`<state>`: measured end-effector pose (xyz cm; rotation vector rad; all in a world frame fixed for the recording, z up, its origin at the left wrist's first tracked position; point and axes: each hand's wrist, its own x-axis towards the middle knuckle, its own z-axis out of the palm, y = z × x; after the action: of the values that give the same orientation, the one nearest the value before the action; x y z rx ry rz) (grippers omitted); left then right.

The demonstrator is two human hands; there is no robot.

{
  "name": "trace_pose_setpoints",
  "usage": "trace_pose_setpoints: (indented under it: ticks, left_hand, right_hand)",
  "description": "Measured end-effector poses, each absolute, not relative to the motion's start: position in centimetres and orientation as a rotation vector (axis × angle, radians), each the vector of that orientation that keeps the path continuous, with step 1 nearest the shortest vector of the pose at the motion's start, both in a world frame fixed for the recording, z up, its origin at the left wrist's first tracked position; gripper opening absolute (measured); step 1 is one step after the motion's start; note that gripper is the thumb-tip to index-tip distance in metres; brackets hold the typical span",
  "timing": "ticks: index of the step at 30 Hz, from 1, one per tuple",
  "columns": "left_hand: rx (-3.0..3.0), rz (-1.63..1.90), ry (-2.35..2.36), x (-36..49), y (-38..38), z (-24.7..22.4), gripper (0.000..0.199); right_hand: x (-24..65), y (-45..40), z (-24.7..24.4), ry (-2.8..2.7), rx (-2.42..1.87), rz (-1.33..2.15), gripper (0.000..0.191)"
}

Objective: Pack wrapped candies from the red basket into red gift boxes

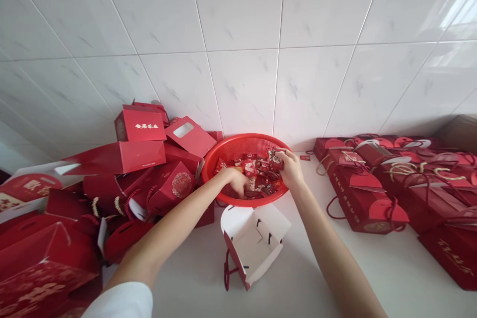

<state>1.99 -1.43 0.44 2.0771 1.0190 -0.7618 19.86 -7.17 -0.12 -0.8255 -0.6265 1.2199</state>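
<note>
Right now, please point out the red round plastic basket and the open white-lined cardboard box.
Red round plastic basket (244, 147): head view, inner back wall.
Open white-lined cardboard box (252, 250): head view, inside floor.

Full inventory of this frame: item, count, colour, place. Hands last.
basket: 1, red, mid-table near wall
wrapped packets: many, mostly red, in basket
open box: 1, red outside, white inside, before basket
left-side boxes: many, red, piled
right-side boxes: several overlapping, red
cord handles: several, dark red or cream, on boxes
small card or packet: 1, red, right of basket
brown box: 1, far right
table: 1, white, beneath
tiled wall: 1, white, behind
white sleeve: 1, lower left
left hand: 1, in basket
right hand: 1, holding a packet
</note>
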Motion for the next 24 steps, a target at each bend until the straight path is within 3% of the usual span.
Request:
trace_pose_setpoints:
  ticks: [5, 13, 24]
  left_hand:
    - [1.944, -0.754, 1.041, 2.6, -2.1, 1.0, 0.029]
    - [1.619, -0.231, 0.943, 0.9, -0.6, 0.7, 0.031]
    - [1.507, 0.08, 1.011, 1.5, -0.7, 0.9, 0.019]
  right_hand:
    - [19.9, -7.2, -0.1, -0.635, -0.824, 1.212, 0.017]
    - [19.9, -7.2, 0.0, -0.626, -0.839, 1.207, 0.016]
    - [19.9, -7.0, -0.2, -0.62, -0.83, 1.209, 0.016]
